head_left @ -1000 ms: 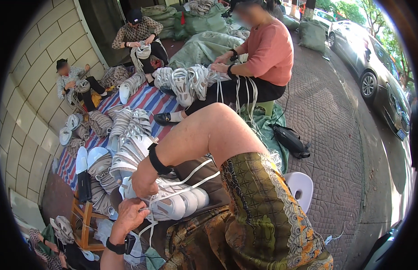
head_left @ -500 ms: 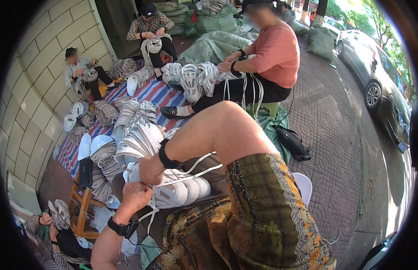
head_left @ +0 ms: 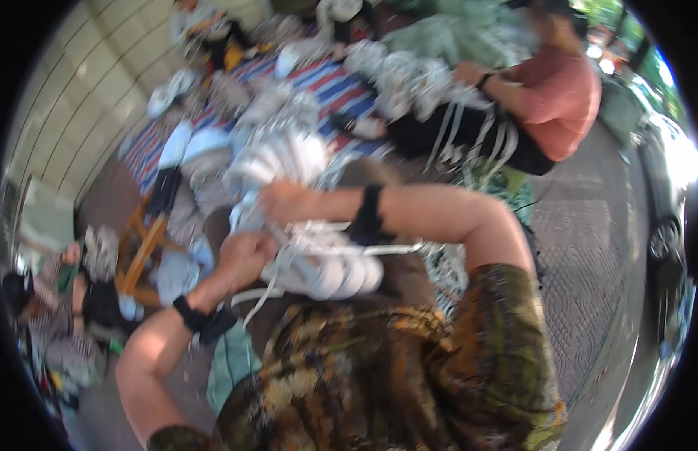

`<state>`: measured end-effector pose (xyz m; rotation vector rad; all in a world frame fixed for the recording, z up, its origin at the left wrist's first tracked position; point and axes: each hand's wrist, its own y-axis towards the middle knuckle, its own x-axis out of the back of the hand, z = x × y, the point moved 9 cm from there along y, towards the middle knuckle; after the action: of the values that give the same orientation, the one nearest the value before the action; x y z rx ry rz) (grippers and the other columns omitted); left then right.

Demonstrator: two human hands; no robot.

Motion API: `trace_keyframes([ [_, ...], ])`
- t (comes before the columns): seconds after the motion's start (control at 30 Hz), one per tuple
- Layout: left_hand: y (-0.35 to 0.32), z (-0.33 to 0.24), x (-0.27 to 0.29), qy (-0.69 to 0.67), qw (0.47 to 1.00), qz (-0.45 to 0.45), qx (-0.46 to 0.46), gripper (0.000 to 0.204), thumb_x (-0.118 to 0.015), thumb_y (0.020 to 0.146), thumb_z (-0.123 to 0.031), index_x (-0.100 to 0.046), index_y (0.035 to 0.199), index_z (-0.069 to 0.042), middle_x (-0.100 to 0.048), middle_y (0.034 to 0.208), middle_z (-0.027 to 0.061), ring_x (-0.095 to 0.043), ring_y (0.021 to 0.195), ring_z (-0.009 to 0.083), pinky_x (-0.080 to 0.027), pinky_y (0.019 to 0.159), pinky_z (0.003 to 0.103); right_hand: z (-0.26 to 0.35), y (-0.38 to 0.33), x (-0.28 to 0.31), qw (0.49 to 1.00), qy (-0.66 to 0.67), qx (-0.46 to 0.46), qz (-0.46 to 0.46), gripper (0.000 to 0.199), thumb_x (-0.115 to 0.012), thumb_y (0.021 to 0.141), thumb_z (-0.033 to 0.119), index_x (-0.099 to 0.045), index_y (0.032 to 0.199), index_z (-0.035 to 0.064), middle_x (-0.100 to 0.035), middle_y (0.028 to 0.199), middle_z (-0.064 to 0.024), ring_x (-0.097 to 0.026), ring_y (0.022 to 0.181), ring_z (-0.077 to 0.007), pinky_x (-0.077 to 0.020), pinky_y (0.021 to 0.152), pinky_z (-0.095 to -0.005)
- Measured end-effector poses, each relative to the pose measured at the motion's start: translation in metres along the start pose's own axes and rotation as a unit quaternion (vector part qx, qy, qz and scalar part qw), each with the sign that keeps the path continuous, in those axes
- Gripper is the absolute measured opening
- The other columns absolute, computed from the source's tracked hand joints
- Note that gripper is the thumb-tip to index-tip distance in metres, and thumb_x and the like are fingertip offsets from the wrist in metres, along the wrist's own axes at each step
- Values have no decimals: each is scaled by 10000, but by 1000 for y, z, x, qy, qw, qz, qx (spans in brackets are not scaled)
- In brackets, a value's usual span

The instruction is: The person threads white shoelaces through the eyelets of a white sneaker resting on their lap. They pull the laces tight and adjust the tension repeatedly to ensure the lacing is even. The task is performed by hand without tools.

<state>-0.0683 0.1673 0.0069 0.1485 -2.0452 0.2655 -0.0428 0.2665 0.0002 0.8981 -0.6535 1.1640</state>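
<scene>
The brown cloth (head_left: 408, 279) is seemingly propping the white shoe uppers (head_left: 338, 276) within reach — left hand (head_left: 247, 259) and right hand (head_left: 284, 202) are sitting close beside them (blur hiding any grip).

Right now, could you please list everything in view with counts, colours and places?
Shoe uppers on the lap: several, white and grey, centre
Piled shoe uppers: many, whitish, beyond the lap
Laces: several, white, across the lap
Striped sheet: one, red, white and blue, upper middle
Wooden frame: one, brown, left
Cloth: one, green, beside the lap
Sacking: count unclear, green, top
Coworker: one, pink top, upper right
Other coworkers: three, mixed clothing, top and lower left
Wall: one, beige, left
Car: at least one, dark, right edge
Patterned garment: one, brown and olive, bottom
Wristbands: two, black, wrists
Left hand: one, bare, at the uppers
Right hand: one, bare, further forward
</scene>
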Motion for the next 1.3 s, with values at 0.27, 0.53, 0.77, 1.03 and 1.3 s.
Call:
trace_keyframes([
  [0.27,-76,-123,-38,-26,934,-2,-357,51,-509,840,-39,-551,870,-40,-495,805,133,-527,685,277,-450,582,378,79,20,18,975,204,-29,77,168,-497,887,118,-589,850,-18,-637,712,-110,-623,594,-171,-498,523,-331],
  [0.53,-144,-222,-30,-389,789,192,-434,89,-532,850,-10,-474,917,-19,-482,811,130,-536,711,293,-449,569,416,408,44,-11,763,351,531,113,238,-630,851,319,-689,809,92,-638,687,-53,-609,609,-223,-508,576,-385],
  [0.77,-122,-194,90,-435,779,66,-447,62,-586,928,-60,-547,910,-15,-540,784,56,-577,698,190,-478,602,289,147,15,79,965,221,136,-47,201,-596,853,191,-586,969,26,-641,902,-143,-629,847,-318,-503,774,-420],
  [1.03,47,-108,163,-517,813,-95,-248,173,-518,997,-193,-558,974,-27,-608,916,87,-660,807,187,-544,726,309,27,-159,38,991,52,-14,120,284,-660,823,95,-561,1083,41,-646,975,-150,-643,868,-316,-495,759,-415],
  [1.3,18,-17,109,-195,943,-229,-140,208,-609,922,-209,-600,971,-7,-624,769,33,-598,691,105,-488,645,264,6,-198,32,975,94,-169,108,218,-686,811,83,-586,995,24,-640,775,-137,-645,700,-293,-495,649,-371],
])
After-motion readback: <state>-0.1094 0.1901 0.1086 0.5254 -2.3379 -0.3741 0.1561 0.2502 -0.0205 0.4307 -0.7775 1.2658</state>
